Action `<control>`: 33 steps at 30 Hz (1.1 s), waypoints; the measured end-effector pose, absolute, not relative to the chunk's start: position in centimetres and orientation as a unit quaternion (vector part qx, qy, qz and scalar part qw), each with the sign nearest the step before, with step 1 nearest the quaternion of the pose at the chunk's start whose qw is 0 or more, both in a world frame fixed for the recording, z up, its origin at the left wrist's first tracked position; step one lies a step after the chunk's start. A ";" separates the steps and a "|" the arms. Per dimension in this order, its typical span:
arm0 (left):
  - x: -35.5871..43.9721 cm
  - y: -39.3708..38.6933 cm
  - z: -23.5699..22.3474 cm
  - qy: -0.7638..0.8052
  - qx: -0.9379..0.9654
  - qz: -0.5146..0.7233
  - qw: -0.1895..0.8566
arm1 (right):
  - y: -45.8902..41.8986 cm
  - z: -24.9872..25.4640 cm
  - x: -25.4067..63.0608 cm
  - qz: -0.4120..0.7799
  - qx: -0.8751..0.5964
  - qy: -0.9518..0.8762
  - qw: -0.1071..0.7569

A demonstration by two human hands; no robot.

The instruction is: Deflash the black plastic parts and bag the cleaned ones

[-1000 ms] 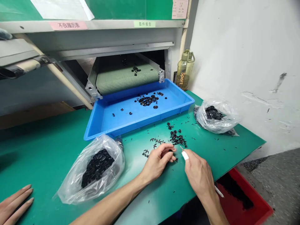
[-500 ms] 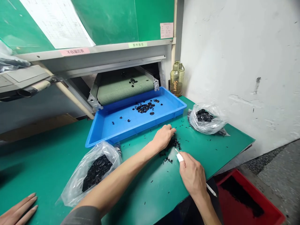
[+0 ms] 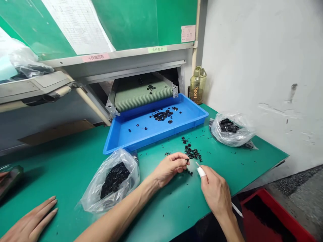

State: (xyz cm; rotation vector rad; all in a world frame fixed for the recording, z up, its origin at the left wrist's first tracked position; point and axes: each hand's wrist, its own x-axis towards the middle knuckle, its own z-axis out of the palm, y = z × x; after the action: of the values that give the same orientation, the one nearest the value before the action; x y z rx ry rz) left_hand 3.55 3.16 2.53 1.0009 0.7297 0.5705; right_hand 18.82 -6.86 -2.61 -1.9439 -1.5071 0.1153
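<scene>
My left hand [image 3: 169,168] rests on the green table with thumb and fingertips pinched on a small black part [image 3: 187,160]. It lies just short of a loose pile of small black parts [image 3: 193,153]. My right hand [image 3: 215,193] is closed round a thin white tool [image 3: 237,210]. Its taped forefinger [image 3: 201,171] points at the left hand's fingertips, a little apart from them.
A blue tray [image 3: 156,139] with scattered black parts sits under a ribbed conveyor [image 3: 143,95]. Clear bags of black discs lie at the left [image 3: 113,179] and right [image 3: 230,131]. A bottle [image 3: 198,85] stands by the wall, a red bin [image 3: 275,218] below the table. Another person's hand [image 3: 30,223] lies flat at bottom left.
Half a second ago my left hand was stretched out over the pile; it has drawn back toward me with its fingertips pinched. My right hand has stayed in place.
</scene>
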 end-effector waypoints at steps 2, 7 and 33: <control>2.3 2.2 1.9 0.326 0.402 0.277 0.810 | -7.2 -2.7 18.7 0.047 -0.738 -0.578 0.347; 1.4 1.9 0.6 0.333 0.359 0.296 0.820 | -8.1 -2.4 17.6 0.055 -0.712 -0.597 0.365; 1.9 1.1 -0.2 0.297 0.398 0.299 0.815 | -8.2 -0.6 14.9 -0.065 -0.680 -0.643 0.346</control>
State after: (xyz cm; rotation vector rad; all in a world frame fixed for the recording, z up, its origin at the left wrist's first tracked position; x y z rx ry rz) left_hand 1.88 1.06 -0.19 0.8498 0.6344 0.6371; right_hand 14.93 -8.20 -0.57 -1.7639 -1.6698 -0.1680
